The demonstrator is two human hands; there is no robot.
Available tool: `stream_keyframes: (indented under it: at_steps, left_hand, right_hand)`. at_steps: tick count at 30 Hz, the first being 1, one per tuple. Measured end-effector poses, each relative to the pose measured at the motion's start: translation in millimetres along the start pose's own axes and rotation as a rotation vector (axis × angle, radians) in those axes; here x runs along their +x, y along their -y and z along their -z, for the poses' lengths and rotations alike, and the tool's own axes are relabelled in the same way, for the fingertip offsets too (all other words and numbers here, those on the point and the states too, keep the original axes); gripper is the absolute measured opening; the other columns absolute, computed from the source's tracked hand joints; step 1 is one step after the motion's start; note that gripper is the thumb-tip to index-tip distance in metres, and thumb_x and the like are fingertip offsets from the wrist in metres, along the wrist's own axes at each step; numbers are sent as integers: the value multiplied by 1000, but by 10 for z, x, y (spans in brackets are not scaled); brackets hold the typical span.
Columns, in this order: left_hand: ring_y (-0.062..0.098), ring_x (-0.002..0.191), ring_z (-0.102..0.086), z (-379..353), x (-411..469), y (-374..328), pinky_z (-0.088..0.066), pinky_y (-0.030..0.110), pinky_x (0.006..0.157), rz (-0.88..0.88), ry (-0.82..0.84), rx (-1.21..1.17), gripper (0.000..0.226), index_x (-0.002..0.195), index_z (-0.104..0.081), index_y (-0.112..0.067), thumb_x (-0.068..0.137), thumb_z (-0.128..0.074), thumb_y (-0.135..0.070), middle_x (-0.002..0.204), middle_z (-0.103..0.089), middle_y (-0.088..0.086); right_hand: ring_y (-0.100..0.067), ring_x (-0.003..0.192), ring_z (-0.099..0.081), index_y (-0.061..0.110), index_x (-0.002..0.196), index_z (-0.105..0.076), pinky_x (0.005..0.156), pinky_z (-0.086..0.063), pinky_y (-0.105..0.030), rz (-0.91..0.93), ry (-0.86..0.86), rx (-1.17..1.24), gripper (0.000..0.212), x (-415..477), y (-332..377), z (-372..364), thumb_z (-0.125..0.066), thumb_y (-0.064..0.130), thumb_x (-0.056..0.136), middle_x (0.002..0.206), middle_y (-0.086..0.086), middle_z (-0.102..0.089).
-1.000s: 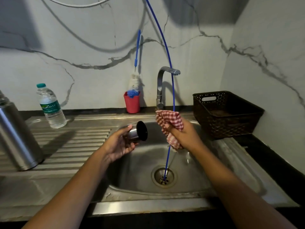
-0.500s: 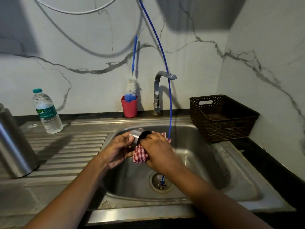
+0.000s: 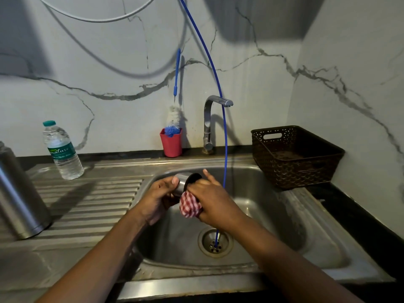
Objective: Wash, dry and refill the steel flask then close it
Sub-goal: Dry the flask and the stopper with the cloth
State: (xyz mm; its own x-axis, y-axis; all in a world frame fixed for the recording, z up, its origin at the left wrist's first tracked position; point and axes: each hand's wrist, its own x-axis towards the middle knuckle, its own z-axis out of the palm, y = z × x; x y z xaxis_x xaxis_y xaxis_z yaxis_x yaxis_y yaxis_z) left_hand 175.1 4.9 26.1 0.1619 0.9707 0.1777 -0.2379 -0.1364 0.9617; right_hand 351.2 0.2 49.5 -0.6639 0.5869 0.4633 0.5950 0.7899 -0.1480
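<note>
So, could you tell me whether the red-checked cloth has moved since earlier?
Yes. From just under the steel tap, the right hand brought the red-checked cloth down and left, onto the steel cap in the left hand.

A steel sink unit (image 3: 91,206) fills the lower frame. On its ribbed drainboard the flask (image 3: 19,197) stands at far left, a bottle (image 3: 62,150) further back. A red cup (image 3: 171,145) and tap (image 3: 208,125) stand on the back ledge, centre; a basket (image 3: 295,158) stands at right.
</note>
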Motion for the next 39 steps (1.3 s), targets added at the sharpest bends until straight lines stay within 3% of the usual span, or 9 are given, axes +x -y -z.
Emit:
stream_keyframes:
  at_steps: [5,10,16,20,22,26,30,36,39]
  left_hand:
    - [15,79,-69,-23,-32,-105,-53,32,77,79,12,211,64,82,-78,-26,38,-82,-72,85,-74,3]
    - [13,115,-59,-24,-65,-52,-54,39,90,-97,83,455,71,133,-41,-54,68,-56,-79,130,-57,-16]
    - [36,104,-59,-76,-28,83,-43,56,98,-41,-51,262,63,100,-69,-27,67,-59,-80,105,-69,14]
    - [21,48,-46,-41,0,-46,-37,23,47,157,-42,309,71,72,-66,-19,54,-59,-87,57,-54,11]
    - [21,49,-52,-16,-6,-23,-40,26,49,197,-39,366,78,75,-68,-16,59,-50,-91,60,-60,14]
    - [9,106,-60,-22,-44,82,-50,34,79,-72,-55,529,63,120,-52,-57,68,-38,-90,127,-60,-4]
    - [-1,98,-61,-136,-71,97,-49,20,69,-205,-2,502,69,130,-39,-47,72,-42,-83,110,-64,-22]
    - [28,74,-64,-27,32,-14,-49,35,68,194,-88,387,82,83,-72,-20,49,-54,-93,79,-69,19]
    - [33,65,-61,-4,-13,51,-43,32,53,226,-102,390,89,86,-72,-18,51,-45,-95,77,-69,20]
  right_hand:
    - [-25,116,-55,11,118,-60,109,15,-29,84,8,-103,53,-31,-68,-13,-77,12,68,114,-9,-65]
    - [-27,136,-35,13,121,-59,114,-16,-29,-286,-160,496,48,-17,-31,-26,-74,21,76,124,-10,-62]
    - [-25,128,-44,11,125,-54,115,-1,-22,-134,-61,255,56,-21,-72,-13,-75,15,74,123,-12,-59]
    - [-26,111,-57,12,112,-62,113,-3,-40,182,43,-144,58,-15,-45,-41,-79,2,58,110,-7,-67]
    - [-25,112,-57,13,114,-62,114,-3,-38,169,34,-147,56,-21,-53,-69,-77,2,61,111,-7,-67]
    - [-24,124,-44,10,122,-57,114,-2,-21,-189,-157,238,47,-32,-40,-8,-71,10,77,121,-12,-61]
    - [-24,118,-53,11,122,-56,108,-37,-42,-341,-107,659,46,-51,15,39,-70,7,79,118,-13,-62]
    - [-24,120,-51,15,118,-60,116,2,-37,146,55,-143,54,2,-45,-31,-74,4,67,120,-7,-63]
    - [-24,123,-48,14,123,-57,119,-2,-36,35,49,34,52,6,-51,-84,-70,5,73,122,-9,-62]
